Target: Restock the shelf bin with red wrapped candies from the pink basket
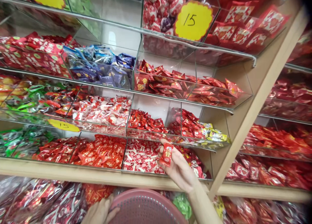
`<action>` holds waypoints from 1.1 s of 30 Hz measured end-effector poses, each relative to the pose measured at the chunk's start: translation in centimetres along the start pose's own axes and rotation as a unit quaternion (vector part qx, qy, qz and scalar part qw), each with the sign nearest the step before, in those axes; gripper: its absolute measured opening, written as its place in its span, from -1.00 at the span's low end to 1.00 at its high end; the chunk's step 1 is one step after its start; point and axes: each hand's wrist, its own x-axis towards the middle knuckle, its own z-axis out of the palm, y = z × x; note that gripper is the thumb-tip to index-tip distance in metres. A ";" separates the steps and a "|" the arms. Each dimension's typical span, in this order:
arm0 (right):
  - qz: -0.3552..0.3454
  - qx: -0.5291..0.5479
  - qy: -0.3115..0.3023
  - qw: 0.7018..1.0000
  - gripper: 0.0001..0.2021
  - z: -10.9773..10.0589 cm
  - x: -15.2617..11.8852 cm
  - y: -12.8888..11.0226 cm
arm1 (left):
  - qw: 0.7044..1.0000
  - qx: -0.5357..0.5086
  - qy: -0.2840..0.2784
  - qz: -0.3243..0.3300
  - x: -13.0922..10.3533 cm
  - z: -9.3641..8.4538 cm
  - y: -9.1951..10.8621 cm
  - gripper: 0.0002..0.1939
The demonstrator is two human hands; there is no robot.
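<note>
Basket, dull pink and perforated, bottom centre of frame. Left hand at its left side, fingers closed on the rim. Right hand, right of centre, nearly closed: one small red wrapped candy held between thumb and fingers, label toward camera. Candy sits in front of the lower shelf bin of red-and-white sweets. Orange-red packets left of that bin. Yellow tag reading 15, upper right of frame.
</note>
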 end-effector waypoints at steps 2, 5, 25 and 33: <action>0.021 0.038 0.009 0.999 -0.54 -1.1 -1.2 1.8 | 1.000 0.016 0.002 -0.002 -0.4 -0.6 0.2 -0.61; 0.053 0.070 0.013 0.996 -0.59 -2.4 -2.6 3.8 | 0.999 0.038 -0.003 -0.002 -0.9 -1.3 0.3 -0.58; 0.111 0.002 0.069 0.991 -0.60 -4.3 -6.0 6.7 | 0.984 -0.041 0.142 0.100 -1.4 -3.5 4.4 -0.66; 0.137 -0.026 0.184 0.973 -0.83 -4.6 -6.3 10.2 | 0.820 -0.560 0.021 0.118 -0.9 -7.4 11.3 -0.65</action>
